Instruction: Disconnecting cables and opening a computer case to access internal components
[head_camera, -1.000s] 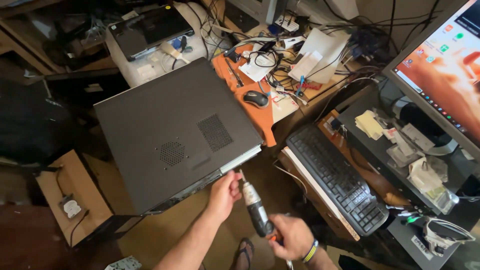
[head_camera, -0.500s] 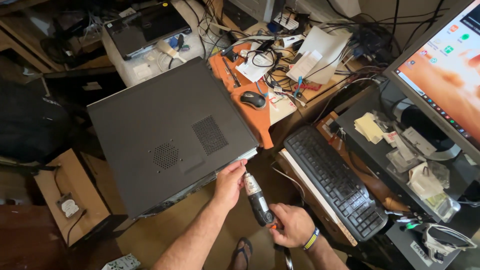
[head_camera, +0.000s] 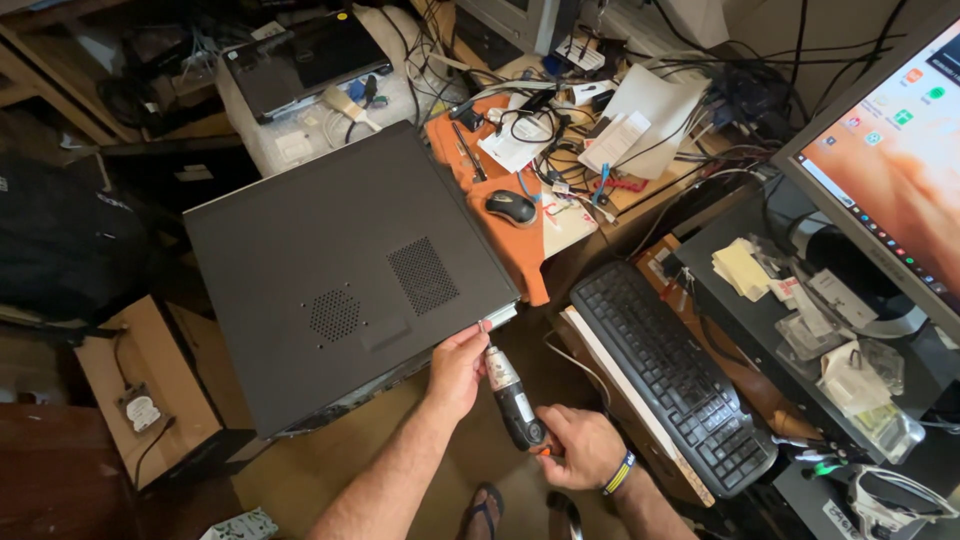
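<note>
- The right hand (head_camera: 578, 447) is wrapped tight around a small grey power screwdriver (head_camera: 512, 397), its tip at the near corner of the PC case.
- The left hand (head_camera: 458, 366) grips that edge of the case, fingers curled over it.
- The PC case (head_camera: 340, 270) lies on its side, dark grey and flat, with two perforated vent patches.
- Beyond it lie a black keyboard (head_camera: 672, 372) and a mouse (head_camera: 511, 207) on the cluttered worktop (head_camera: 640, 190).
</note>
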